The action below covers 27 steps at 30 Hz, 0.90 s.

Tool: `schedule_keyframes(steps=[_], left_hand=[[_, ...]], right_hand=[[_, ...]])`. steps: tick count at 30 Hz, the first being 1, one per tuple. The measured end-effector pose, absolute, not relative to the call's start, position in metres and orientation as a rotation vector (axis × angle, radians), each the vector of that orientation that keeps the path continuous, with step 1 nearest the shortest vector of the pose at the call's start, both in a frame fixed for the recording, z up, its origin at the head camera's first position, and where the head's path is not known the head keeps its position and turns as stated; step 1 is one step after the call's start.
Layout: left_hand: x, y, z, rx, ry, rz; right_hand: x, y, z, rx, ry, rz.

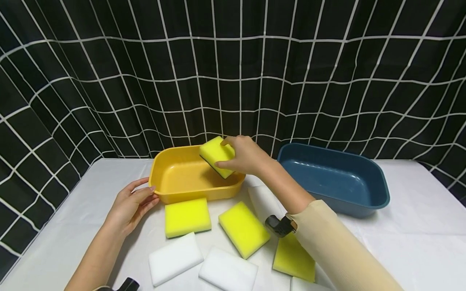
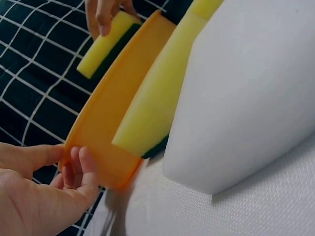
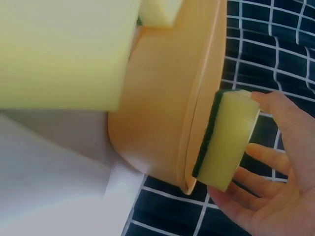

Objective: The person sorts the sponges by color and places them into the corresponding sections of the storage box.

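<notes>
A yellow sponge with a dark green scouring layer (image 1: 214, 152) is pinched between the thumb and fingers of my right hand (image 1: 244, 155), tilted above the right end of a yellow plastic basin (image 1: 196, 195). The green layer faces down toward the basin, as the right wrist view shows with the sponge (image 3: 230, 140) near the rim. At the basin's left front corner, my left hand (image 1: 127, 204) holds the rim with thumb and fingers. In the left wrist view, the fingers of that hand (image 2: 44, 196) meet the basin's edge (image 2: 106, 132).
A dark blue basin (image 1: 349, 208) stands at the right. In front of the basins lie yellow sponges (image 1: 187, 218), (image 1: 244, 229), (image 1: 294, 258) and white sponges (image 1: 176, 258), (image 1: 228, 270), (image 1: 265, 200), partly under my right forearm. A black grid-patterned curtain (image 1: 251, 93) hangs behind the white-covered table (image 1: 418, 242).
</notes>
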State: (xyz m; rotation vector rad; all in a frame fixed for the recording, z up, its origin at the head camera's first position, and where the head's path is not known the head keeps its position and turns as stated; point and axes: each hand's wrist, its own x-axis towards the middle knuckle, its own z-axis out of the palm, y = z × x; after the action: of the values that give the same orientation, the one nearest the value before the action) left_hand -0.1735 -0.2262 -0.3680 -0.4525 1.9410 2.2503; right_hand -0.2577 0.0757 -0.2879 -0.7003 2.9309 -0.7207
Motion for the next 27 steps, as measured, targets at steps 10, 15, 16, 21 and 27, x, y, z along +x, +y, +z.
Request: schedule_keyframes(steps=[10,15,16,21,27], left_hand=[[-0.174,-0.226,-0.368,-0.472,1.951,2.240],[-0.174,-0.226,-0.368,-0.470,1.945,2.246],[-0.174,-0.226,-0.368,-0.469,1.944,2.247],[-0.174,-0.226,-0.368,-0.472,1.940,2.248],[-0.174,-0.225,-0.368,-0.474,1.946,2.245]], right_hand=[[-0.260,0.061,-0.291,-0.697,2.931,-0.700],[-0.260,0.057,-0.291,-0.698,2.935,-0.694],[-0.260,0.057,-0.291,-0.698,2.936,-0.699],[-0.257,0.061,-0.292,-0.698,2.944,-0.723],[-0.249,0.072,-0.290,-0.711,2.945,-0.761]])
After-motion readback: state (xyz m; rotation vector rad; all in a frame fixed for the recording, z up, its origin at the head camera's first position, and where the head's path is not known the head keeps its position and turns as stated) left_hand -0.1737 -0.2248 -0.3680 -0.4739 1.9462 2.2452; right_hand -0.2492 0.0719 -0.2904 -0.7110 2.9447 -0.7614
